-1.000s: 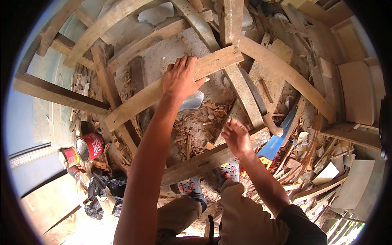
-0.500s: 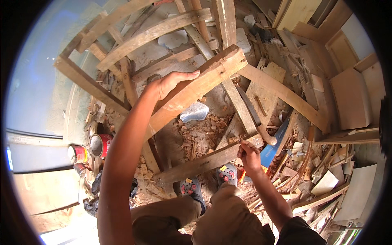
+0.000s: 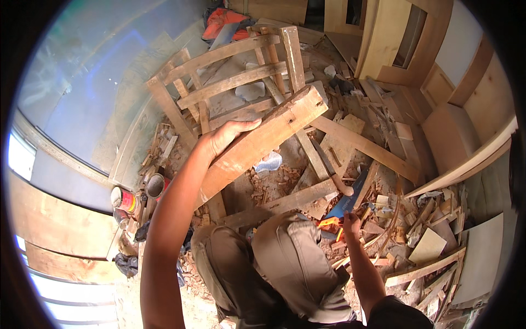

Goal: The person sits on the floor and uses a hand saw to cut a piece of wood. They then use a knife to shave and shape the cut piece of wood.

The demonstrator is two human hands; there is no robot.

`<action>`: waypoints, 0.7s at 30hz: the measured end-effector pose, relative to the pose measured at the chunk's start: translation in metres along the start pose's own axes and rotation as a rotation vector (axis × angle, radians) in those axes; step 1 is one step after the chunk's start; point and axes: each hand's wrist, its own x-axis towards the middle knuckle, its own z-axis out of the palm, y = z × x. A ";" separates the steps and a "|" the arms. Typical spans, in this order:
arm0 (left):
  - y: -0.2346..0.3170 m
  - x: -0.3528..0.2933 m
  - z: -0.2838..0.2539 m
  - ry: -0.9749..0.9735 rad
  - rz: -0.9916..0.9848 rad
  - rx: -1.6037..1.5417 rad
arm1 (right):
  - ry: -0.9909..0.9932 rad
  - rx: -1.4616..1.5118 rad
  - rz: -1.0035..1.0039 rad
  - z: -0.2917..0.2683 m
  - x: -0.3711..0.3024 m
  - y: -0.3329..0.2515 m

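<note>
My left hand [image 3: 233, 134] grips a thick wooden beam [image 3: 274, 132], thumb along its top edge, the other fingers hidden behind. The beam slants up to the right. My right hand [image 3: 352, 223] is low beside a handsaw with a blue blade [image 3: 346, 203] and orange handle [image 3: 330, 222]. Its fingers are closed; whether they touch the saw or hold something small I cannot tell. Just above the saw lies a long dark-bladed tool with a wooden handle [image 3: 344, 186], across a wooden bar [image 3: 285, 203] in front of my knees.
A slatted wooden frame [image 3: 233, 85] stands beyond the beam. A plank [image 3: 372, 148] slants off to the right. Wood chips and offcuts [image 3: 430, 244] cover the floor. Cans [image 3: 124, 199] stand at left, wooden panels [image 3: 446, 131] at right. An orange cloth item [image 3: 223, 24] lies far back.
My right hand has moved down from the wooden bar to the saw. My knees have come up into view over the bar. The left hand keeps its hold on the beam; the view has shifted.
</note>
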 end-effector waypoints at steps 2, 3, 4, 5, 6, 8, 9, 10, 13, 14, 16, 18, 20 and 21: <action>0.004 -0.021 0.012 -0.017 -0.010 -0.001 | 0.090 -0.123 -0.001 0.005 -0.005 0.021; 0.002 -0.032 0.017 -0.033 -0.019 -0.016 | 0.080 -0.229 -0.045 0.010 -0.013 0.023; -0.002 -0.041 0.021 -0.022 -0.009 -0.050 | 0.073 -0.335 -0.093 0.015 -0.018 0.023; -0.007 -0.049 0.024 -0.014 0.002 -0.085 | 0.068 -0.440 -0.143 0.019 -0.023 0.023; -0.007 -0.042 0.033 -0.059 0.052 -0.125 | 0.098 -0.414 -0.102 -0.006 0.002 0.039; -0.012 -0.051 0.036 -0.091 0.058 -0.138 | 0.069 -0.466 -0.079 0.001 -0.002 0.041; -0.013 -0.056 0.039 -0.104 0.060 -0.145 | 0.050 -0.492 -0.067 0.005 -0.004 0.043; -0.012 -0.058 0.044 -0.124 0.069 -0.137 | 0.161 -0.525 -0.194 0.004 0.000 0.048; -0.006 -0.068 0.051 -0.156 0.073 -0.094 | 0.141 -0.514 -0.148 0.008 0.006 0.058; -0.004 -0.071 0.050 -0.160 0.072 -0.071 | 0.098 -0.510 -0.230 0.015 0.005 0.063; 0.002 -0.071 0.058 -0.159 0.107 -0.051 | 0.062 -0.458 -0.246 0.002 0.028 0.081; 0.011 -0.074 0.071 -0.112 0.153 -0.052 | 0.027 -0.458 -0.255 -0.014 0.053 0.093; 0.021 -0.075 0.062 -0.269 0.126 -0.022 | -0.019 -0.499 -0.254 -0.021 0.071 0.093; 0.024 -0.076 0.061 -0.340 0.097 -0.009 | -0.053 -0.422 -0.158 -0.016 0.069 0.091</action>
